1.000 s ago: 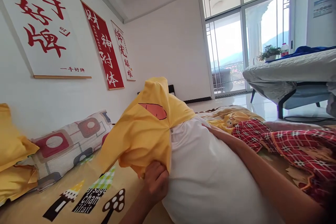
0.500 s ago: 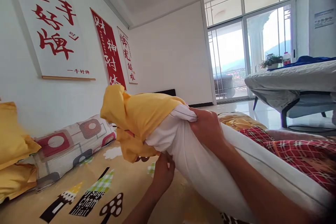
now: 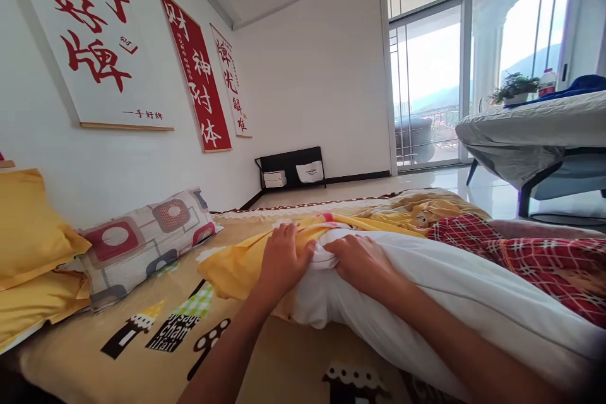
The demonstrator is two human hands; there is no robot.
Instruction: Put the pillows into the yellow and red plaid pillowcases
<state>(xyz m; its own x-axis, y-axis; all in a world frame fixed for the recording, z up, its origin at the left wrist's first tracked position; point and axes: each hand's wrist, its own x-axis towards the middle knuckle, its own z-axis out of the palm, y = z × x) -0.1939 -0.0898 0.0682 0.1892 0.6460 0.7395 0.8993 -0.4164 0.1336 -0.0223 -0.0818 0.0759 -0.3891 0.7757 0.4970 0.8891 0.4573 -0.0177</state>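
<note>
A white pillow (image 3: pixel 454 303) lies across the bed in front of me. A yellow pillowcase (image 3: pixel 237 262) is bunched at its far left end and lies flat on the sheet. My left hand (image 3: pixel 283 257) presses on the pillowcase where it meets the pillow, fingers curled over the cloth. My right hand (image 3: pixel 362 260) is closed on the white pillow's end right beside it. Both forearms reach in from the bottom edge.
The bed sheet (image 3: pixel 156 347) has mushroom prints. A patterned pillow (image 3: pixel 146 243) and yellow pillows (image 3: pixel 33 233) lie at the left by the wall. A red checked blanket (image 3: pixel 530 265) is at the right. A covered table (image 3: pixel 534 132) stands by the glass doors.
The pillow end with the yellow pillowcase was raised in the air; now it lies down on the bed. My left hand moved from under the cloth to on top of it.
</note>
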